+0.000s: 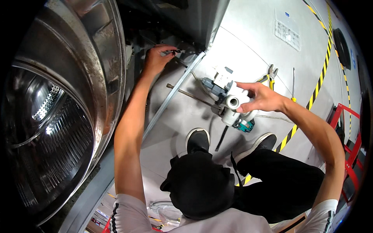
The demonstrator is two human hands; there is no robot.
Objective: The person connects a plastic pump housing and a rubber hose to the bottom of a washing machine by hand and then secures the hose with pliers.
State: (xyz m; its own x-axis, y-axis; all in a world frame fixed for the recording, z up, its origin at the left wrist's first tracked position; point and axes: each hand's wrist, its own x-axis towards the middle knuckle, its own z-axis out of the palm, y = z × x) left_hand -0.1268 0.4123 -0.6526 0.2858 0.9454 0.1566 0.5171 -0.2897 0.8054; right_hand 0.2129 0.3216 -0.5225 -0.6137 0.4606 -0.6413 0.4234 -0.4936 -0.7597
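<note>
Right now my right hand (265, 98) has its thumb and fingers closed round a white plastic unit (234, 92), which I hold up over the floor with its round port facing upward and a dark grey part (212, 86) at its far left side. My left hand (157, 59) reaches past a metal bar (175, 91) into the machine, its fingertips pinched on a small black piece (177, 51). A long metal rod (192, 95) runs from near the bar towards the unit, and a teal tool (245, 126) shows partly beneath it. Farther off, yellow-handled pliers (271, 81) and a screwdriver (294, 87) lie on the floor, with a clear case (287, 35) beyond. A big metal drum (104, 58) fills my left side, and striped tape (321, 79) crosses the floor on my right
</note>
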